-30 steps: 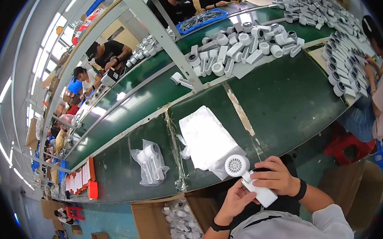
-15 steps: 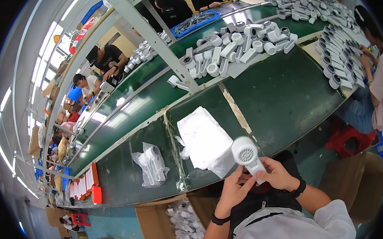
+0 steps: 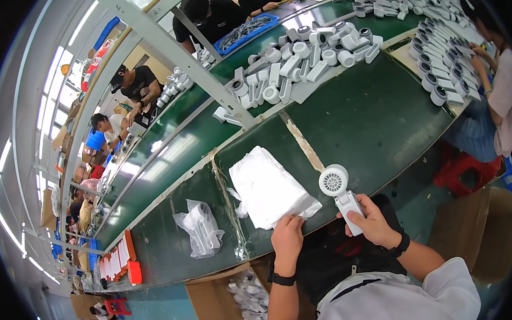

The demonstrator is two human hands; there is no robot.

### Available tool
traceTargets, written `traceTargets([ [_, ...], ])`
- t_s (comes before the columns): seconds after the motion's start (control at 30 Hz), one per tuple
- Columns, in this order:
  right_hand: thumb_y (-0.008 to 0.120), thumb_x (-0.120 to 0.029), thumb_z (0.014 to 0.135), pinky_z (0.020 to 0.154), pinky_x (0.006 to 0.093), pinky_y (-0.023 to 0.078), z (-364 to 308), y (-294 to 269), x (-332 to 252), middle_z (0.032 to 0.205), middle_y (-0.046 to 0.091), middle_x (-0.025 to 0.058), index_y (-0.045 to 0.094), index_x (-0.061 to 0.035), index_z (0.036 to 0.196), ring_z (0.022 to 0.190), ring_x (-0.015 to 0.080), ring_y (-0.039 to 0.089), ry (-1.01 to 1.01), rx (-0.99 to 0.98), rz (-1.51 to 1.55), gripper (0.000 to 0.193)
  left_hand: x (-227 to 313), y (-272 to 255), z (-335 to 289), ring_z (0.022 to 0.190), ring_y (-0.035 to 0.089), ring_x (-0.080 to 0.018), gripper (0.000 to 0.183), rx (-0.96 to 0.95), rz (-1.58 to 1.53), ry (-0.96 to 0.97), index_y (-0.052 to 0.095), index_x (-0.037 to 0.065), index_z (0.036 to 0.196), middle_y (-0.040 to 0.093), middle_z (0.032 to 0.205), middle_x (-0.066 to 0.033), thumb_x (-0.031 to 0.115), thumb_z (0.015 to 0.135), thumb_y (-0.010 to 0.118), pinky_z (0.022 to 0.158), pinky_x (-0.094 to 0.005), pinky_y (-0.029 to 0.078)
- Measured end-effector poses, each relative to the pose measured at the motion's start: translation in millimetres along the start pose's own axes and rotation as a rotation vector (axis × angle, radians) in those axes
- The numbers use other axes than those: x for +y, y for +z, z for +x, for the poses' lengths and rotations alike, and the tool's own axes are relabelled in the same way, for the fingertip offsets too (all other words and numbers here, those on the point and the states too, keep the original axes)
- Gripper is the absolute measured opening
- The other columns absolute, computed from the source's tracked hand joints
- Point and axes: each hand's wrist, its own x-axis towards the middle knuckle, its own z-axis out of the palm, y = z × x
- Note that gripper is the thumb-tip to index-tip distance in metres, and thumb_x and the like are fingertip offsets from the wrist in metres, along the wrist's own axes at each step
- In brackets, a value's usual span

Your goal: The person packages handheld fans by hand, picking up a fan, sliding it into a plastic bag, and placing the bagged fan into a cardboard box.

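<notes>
A white handheld fan (image 3: 334, 181) with a round grille head is gripped by its handle in my right hand (image 3: 375, 223). Its head points away from me, above the table's near edge. On the green table lies a stack of thin white plastic bags (image 3: 269, 187). The fingers of my left hand (image 3: 287, 244) are closed at the stack's near corner, pinching the bag edge; the fingertips are partly hidden. Left of the stack, a bagged fan (image 3: 201, 229) lies in clear plastic.
A large pile of white fans (image 3: 307, 61) covers the table's far side, beside a metal post (image 3: 213, 88). Below the near edge stands a carton (image 3: 214, 302) of bagged fans. Orange-edged cards (image 3: 120, 257) lie far left. A co-worker (image 3: 505, 109) sits at right by fan rows.
My left hand has let go of the fan and moved left to the bag stack. My right hand alone now holds the fan, its grille turned more upward.
</notes>
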Motion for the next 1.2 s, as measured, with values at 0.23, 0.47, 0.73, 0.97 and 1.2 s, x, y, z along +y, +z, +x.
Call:
traceTargets([
  [0.23,0.055,-0.009,0.094,0.062,0.0296,0.052,0.9,0.1,1.4,0.107,0.062,0.0135,0.039,-0.0045,0.12,0.068,0.0162,0.062,0.001,0.014,0.021,0.03,-8.5,-3.4,2.8,0.081,0.061,-0.0345,0.009,-0.015,-0.241,-0.086,0.065,0.002,0.09,0.064,0.088,-0.014,0.009,0.085,0.064,0.07,-0.0384,0.05],
  [0.47,0.065,-0.001,0.081,0.069,0.0284,0.051,7.3,8.7,5.2,0.099,0.062,0.0084,0.045,-0.0026,0.118,0.078,0.0135,0.061,0.014,-0.01,-0.048,0.042,1.8,-10.2,6.5,0.065,0.057,-0.0101,0.008,0.098,-0.574,-0.328,0.065,-0.002,0.091,0.064,0.076,-0.005,0.005,0.088,0.064,0.061,-0.0252,0.047],
  [0.73,0.08,-0.019,0.072,0.079,0.0309,0.051,40.9,47.0,11.7,0.1,0.065,0.0081,0.054,0.0023,0.117,0.089,0.0151,0.062,-0.17,0.097,-0.37,0.056,6.5,-18.3,8.7,0.064,0.055,-0.0066,0.01,0.11,-0.883,-0.479,0.063,-0.002,0.096,0.063,0.078,-0.0009,0.006,0.089,0.064,0.057,-0.0197,0.043],
  [0.97,0.075,-0.017,0.072,0.078,0.0322,0.05,68.1,69.8,22.4,0.098,0.065,0.012,0.056,0.0013,0.113,0.089,0.0159,0.062,-0.169,0.22,-0.499,0.048,9.3,-23.9,9.6,0.069,0.059,-0.0102,0.009,0.164,-1.08,-0.485,0.06,-0.001,0.1,0.063,0.086,-0.0044,0.004,0.092,0.059,0.062,-0.0252,0.051],
  [1.2,0.069,-0.02,0.074,0.074,0.0381,0.051,71.4,68.6,13.9,0.088,0.066,0.0203,0.055,-0.0011,0.113,0.083,0.0345,0.067,-0.246,0.308,-0.578,0.045,8.4,-34.9,13.4,0.07,0.058,-0.0108,0.015,0.292,-1.539,-0.618,0.056,0.0,0.109,0.06,0.085,-0.005,0.006,0.096,0.054,0.064,-0.0263,0.052],
])
